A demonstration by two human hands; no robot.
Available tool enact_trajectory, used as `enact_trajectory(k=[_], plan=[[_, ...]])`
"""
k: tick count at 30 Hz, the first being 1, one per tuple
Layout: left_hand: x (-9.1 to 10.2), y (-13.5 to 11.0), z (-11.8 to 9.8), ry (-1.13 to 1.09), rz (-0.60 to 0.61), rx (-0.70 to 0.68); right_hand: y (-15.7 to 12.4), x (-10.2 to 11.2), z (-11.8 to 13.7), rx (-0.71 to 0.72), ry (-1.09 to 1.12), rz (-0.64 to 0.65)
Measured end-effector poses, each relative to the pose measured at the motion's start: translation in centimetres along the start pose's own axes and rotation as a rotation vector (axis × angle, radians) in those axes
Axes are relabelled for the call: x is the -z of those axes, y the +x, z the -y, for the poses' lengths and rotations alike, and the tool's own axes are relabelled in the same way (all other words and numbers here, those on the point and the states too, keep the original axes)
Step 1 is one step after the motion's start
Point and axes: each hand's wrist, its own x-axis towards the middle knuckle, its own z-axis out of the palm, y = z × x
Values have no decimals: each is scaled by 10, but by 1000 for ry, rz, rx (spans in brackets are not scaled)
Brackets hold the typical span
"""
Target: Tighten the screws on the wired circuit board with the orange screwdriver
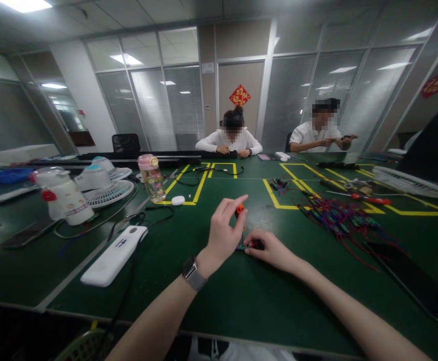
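Observation:
In the middle of the head view, my left hand [224, 225], with a watch on its wrist, is closed around a small screwdriver [240, 209] with an orange and black handle. The tool stands nearly upright, its thin shaft reaching down toward a small green circuit board [242, 247] at the table. Whether the tip touches the board cannot be made out. My right hand [269, 245] pinches the board's right edge between thumb and fingers, and red and dark wires are partly hidden under that hand.
A tangle of wired circuit boards [339, 215] lies to the right, near a red-handled screwdriver [371, 199] and a dark flat panel [407, 283]. On the left are a white device [114, 255], a pink-capped bottle [152, 178], a white jug [64, 198] and fans [106, 188]. Two people sit opposite.

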Motion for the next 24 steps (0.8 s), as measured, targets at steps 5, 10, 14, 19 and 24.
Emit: enact_trajectory(k=[5,10,14,19,24], plan=[[1,0,0,-26,21,-11,0,0,-1,6,-1,0],[0,-1,0,-22,5,-11,0,-1,-3,16,2,1],[0,0,1,16,-1,-13,0,1,-1,13,-5,6],[1,0,0,-60,57,-35,1,0,1,4,-10,5],[1,0,0,-1,7,-33,0,-1,0,3,5,2]])
